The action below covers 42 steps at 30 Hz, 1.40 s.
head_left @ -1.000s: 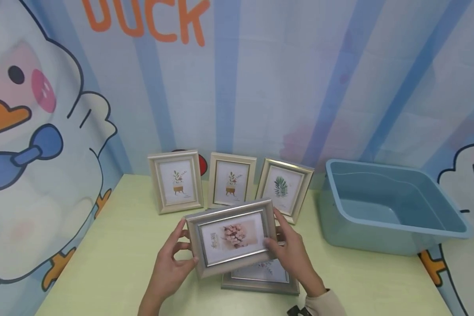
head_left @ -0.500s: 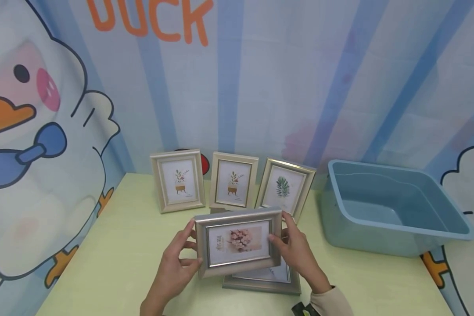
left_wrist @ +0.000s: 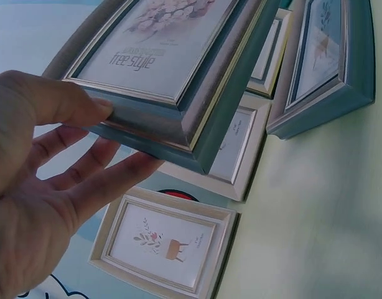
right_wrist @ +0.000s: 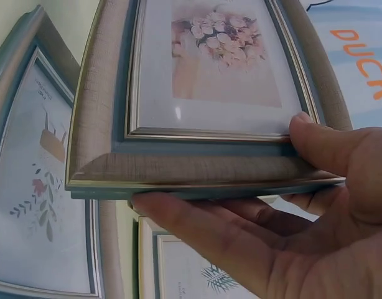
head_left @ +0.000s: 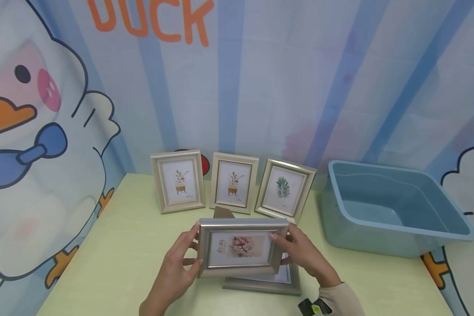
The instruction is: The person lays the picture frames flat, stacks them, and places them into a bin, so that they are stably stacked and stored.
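Both hands hold a silver photo frame [head_left: 241, 248] with a pink flower print, landscape way, above the table. My left hand [head_left: 179, 265] grips its left edge, thumb on the front [left_wrist: 66, 103] and fingers behind. My right hand [head_left: 300, 254] grips the right edge the same way, thumb on the front [right_wrist: 315, 140]. The frame [left_wrist: 172, 68] [right_wrist: 203, 112] hangs over a second silver frame [head_left: 266, 281] lying flat on the table [right_wrist: 35, 205]. A brown stand flap [head_left: 223, 213] sticks up behind the held frame.
Three upright frames stand at the back: two cream ones with potted plants [head_left: 177, 180] [head_left: 233, 182] and one with a green leaf [head_left: 284, 188]. An empty blue tub [head_left: 391, 206] sits at the right. The pale green table [head_left: 114, 254] meets a cartoon duck wall.
The held frame has come down and slightly right, and turned from tilted to level. Both hands kept their grip.
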Tool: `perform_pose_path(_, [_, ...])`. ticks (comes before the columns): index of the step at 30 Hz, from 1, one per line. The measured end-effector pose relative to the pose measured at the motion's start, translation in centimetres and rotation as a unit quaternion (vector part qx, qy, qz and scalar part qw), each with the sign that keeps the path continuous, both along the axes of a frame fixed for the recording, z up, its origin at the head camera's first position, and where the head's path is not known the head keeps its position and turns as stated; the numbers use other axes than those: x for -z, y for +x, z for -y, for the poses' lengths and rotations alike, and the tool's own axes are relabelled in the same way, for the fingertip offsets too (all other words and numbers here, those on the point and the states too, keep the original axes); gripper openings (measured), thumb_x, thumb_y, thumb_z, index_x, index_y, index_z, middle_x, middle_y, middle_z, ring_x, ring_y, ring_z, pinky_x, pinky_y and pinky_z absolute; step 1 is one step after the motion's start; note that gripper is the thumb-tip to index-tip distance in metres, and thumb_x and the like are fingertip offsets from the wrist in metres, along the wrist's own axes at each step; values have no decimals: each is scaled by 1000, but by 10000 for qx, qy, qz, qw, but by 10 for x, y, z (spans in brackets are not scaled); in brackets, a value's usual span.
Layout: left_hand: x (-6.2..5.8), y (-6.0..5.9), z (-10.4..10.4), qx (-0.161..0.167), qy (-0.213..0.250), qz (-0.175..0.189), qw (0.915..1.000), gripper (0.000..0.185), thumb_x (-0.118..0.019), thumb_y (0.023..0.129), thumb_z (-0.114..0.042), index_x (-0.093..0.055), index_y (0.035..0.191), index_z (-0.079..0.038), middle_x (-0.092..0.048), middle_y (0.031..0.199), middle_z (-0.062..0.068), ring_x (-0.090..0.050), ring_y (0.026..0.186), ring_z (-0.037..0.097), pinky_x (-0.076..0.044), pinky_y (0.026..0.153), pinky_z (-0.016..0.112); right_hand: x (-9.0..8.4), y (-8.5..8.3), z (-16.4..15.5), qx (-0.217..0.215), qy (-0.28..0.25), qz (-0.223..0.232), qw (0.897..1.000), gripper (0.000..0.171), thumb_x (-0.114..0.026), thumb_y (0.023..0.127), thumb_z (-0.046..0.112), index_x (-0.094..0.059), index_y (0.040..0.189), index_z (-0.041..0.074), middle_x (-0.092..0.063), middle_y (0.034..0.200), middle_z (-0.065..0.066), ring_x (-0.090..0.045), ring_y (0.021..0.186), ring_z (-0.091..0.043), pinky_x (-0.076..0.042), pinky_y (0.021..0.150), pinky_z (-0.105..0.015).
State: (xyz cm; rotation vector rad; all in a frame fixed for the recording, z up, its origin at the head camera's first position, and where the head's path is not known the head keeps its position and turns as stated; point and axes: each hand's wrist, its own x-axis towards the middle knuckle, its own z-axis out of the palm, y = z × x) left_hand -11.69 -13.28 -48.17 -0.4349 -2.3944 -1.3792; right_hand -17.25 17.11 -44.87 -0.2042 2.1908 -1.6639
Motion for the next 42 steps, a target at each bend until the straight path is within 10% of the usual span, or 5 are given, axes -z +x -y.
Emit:
perform_pose_path(8, [-5,-4,-3,125,27,380,9992,91,-66,81,18,-32,157,-17,-59,134,17,-65,107,34,-62,78,28,9,9,-3,199,-194,-197,9994,51,-57,102,28,-42,142,0,-57,129,-33,-63,114,-43,-63,78,-51])
perform_pose_path(17, [-3,-11,-13,377,404,801,9953,83,-71,92,-11,-23,160,-16,-42,156,19,-48,137,41,-44,109,55,25,29,6,1414,129,-799,9866,35,-64,97,23,-58,128,6,-68,116,-20,-70,102,-32,-64,73,-36])
perform_pose_path(27, [-16,-20,-17,906,491,893,9907,111,-87,76,-14,-16,160,-32,-30,165,6,-28,150,37,-30,115,67,41,49,8,1583,405,-1944,9672,23,-67,94,14,-65,117,10,-74,109,-10,-72,94,-21,-62,72,-28])
perform_pose_path(36, [-22,-33,-8,2382,619,743,9664,124,-88,73,-15,-3,162,-27,-6,170,-2,-10,155,12,-21,124,27,55,51,7,1555,268,-3025,9400,11,-64,94,4,-63,101,12,-73,103,-4,-66,100,-1,-63,82,-40])
perform_pose_path(42, [-24,-35,-5,2752,567,656,9575,131,-91,69,-16,1,162,-23,0,171,0,-8,156,12,-19,124,26,60,53,3,1453,218,-3636,9199,22,-66,88,-5,-66,105,10,-74,106,-10,-68,101,-3,-59,83,-23])
